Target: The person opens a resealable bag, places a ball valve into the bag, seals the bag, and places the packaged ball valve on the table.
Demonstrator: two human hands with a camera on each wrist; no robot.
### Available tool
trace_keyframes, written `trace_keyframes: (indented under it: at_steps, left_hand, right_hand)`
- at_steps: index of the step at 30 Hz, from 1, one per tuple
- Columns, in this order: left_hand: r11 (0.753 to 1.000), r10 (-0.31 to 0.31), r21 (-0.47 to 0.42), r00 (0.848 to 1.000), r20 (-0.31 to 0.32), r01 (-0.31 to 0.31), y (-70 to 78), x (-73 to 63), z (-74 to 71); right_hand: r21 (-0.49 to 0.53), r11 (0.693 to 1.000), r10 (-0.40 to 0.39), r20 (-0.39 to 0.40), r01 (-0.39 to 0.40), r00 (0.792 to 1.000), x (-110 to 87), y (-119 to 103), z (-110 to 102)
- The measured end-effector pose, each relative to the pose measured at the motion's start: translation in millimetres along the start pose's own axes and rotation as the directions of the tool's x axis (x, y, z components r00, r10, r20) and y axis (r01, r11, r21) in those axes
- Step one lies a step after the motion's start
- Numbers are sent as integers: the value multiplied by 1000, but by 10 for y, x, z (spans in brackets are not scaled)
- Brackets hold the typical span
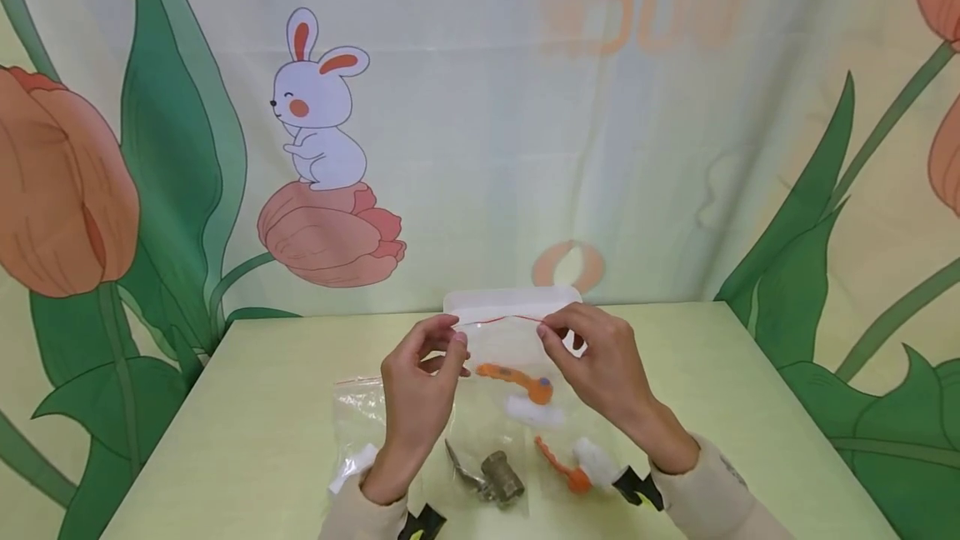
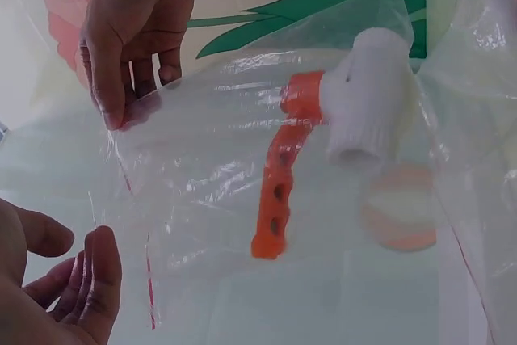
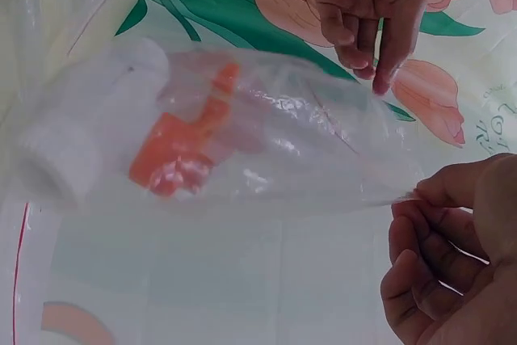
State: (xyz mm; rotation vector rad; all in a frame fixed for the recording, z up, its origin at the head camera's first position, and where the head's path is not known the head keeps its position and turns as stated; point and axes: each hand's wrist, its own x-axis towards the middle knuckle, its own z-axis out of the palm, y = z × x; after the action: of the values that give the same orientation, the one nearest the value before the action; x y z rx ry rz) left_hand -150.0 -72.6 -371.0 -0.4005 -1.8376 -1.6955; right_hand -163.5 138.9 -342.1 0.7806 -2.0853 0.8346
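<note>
A clear zip bag [image 1: 487, 344] with a red line along its mouth hangs between my hands. Inside it is a white plastic valve [image 2: 367, 94] with an orange lever handle [image 2: 279, 191]. My right hand [image 1: 600, 357] pinches one corner of the bag's mouth between thumb and fingertips, as the right wrist view also shows. At the other end of the mouth, my left hand [image 1: 420, 394] has its thumb and loosely bent fingers apart, with the bag's edge right beside the fingertips.
On the table [image 1: 262, 423] below lie a metal valve [image 1: 502, 477] with a lever, another white valve [image 1: 596, 461] with an orange handle, and a clear bag [image 1: 360, 411] with something white in it. A white-rimmed object [image 1: 517, 300] stands at the back edge, before a printed curtain [image 1: 465, 148].
</note>
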Motion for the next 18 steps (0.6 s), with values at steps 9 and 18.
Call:
trace_keyframes:
  at_steps: [9, 18]
  left_hand:
    - [921, 217, 298, 965, 145, -252, 125, 114, -66]
    - [854, 207, 339, 855, 476, -395, 229, 285, -42]
  right_hand:
    - [-44, 998, -34, 48, 36, 998, 18, 22, -64]
    - [-55, 998, -23, 112, 29, 993, 24, -7, -89]
